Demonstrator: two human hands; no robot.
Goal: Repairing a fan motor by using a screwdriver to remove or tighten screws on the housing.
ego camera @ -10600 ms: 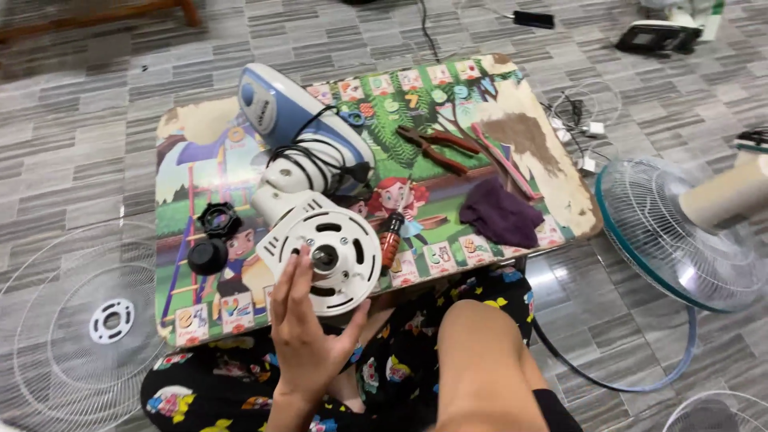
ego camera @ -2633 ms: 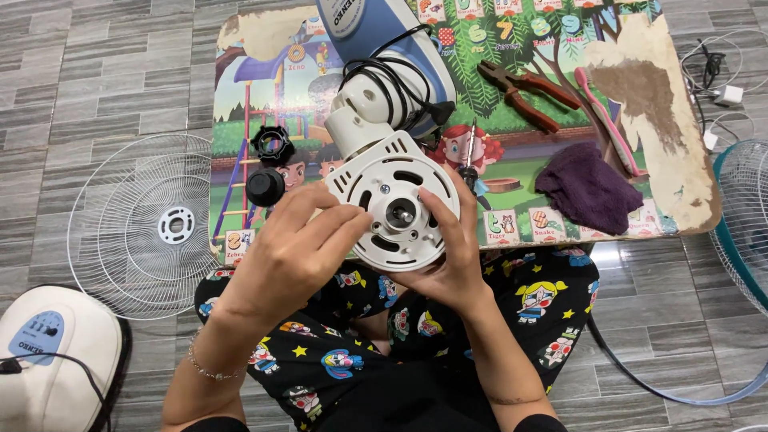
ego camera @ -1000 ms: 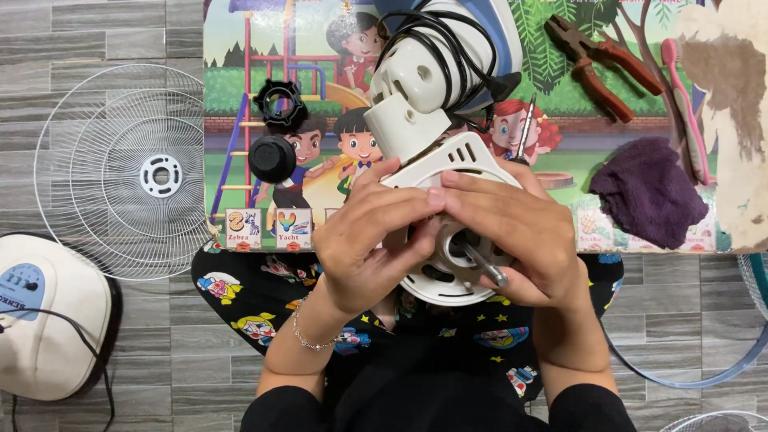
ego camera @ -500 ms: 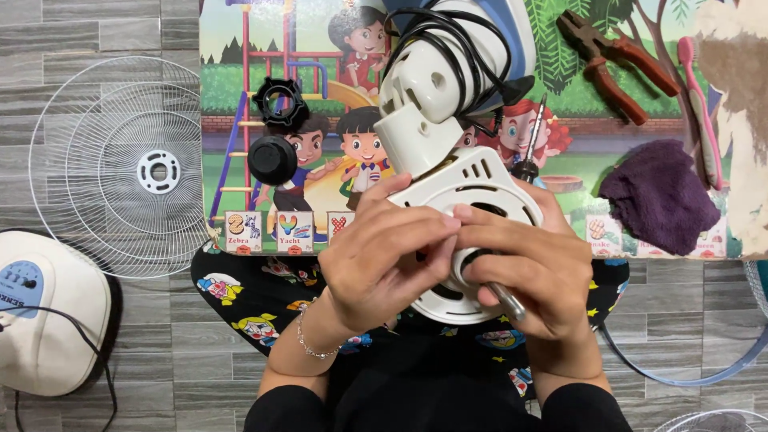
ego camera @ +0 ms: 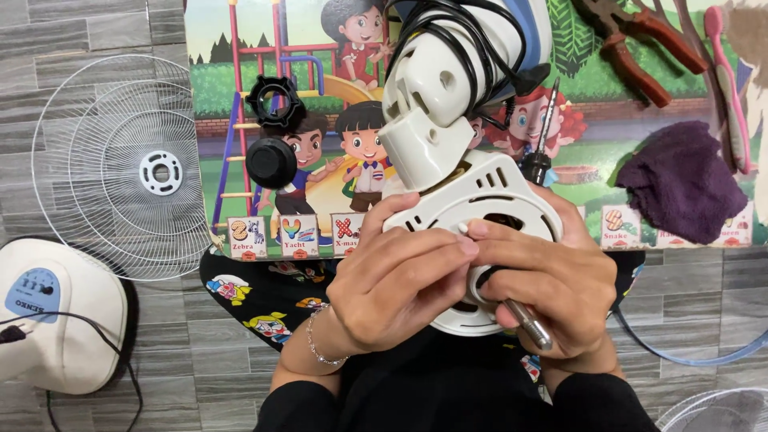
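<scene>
Both my hands hold a round white fan motor housing over my lap at the near edge of a low picture-printed table. My left hand wraps its left side, thumb and fingers pinching at the front face. My right hand cups the right side and also grips a thin metal pen-like tool against the palm. The housing's white neck joint, wound with black cable, points away from me onto the table.
On the table lie two black fan nuts, a screwdriver, red pliers, a pink toothbrush and a purple cloth. On the floor, a white wire grille and fan base at left.
I have drawn the housing off the table towards my lap, and both hands have closed over its front face. The metal tool now shows in my right hand.
</scene>
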